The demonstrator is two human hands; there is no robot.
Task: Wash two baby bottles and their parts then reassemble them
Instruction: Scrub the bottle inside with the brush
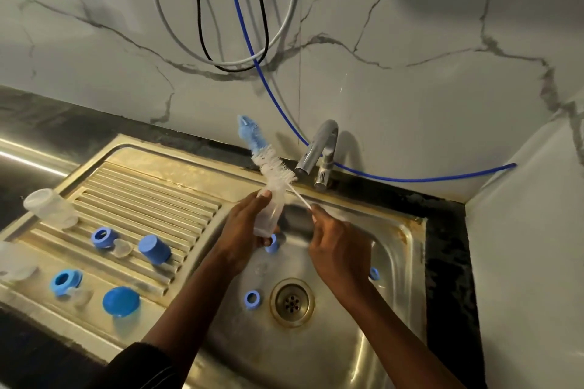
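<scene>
The left hand (243,230) is wrapped around the clear bottle (270,215), holding it tilted over the sink (395,262). The right hand (338,246) sits just beside it, fingers pinching the thin handle of the bottle brush (271,164). The bristles stick up past the bottle's upper end, near the tap (319,148). The other bottle (47,207) lies on the drainboard, well apart.

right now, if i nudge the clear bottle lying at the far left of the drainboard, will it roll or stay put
It would probably roll: the clear bottle lies on its side, its round body roughly along the ribs of the drainboard, which may check it a little. It looks empty and thin-walled, so it is likely light and easily knocked.
</scene>
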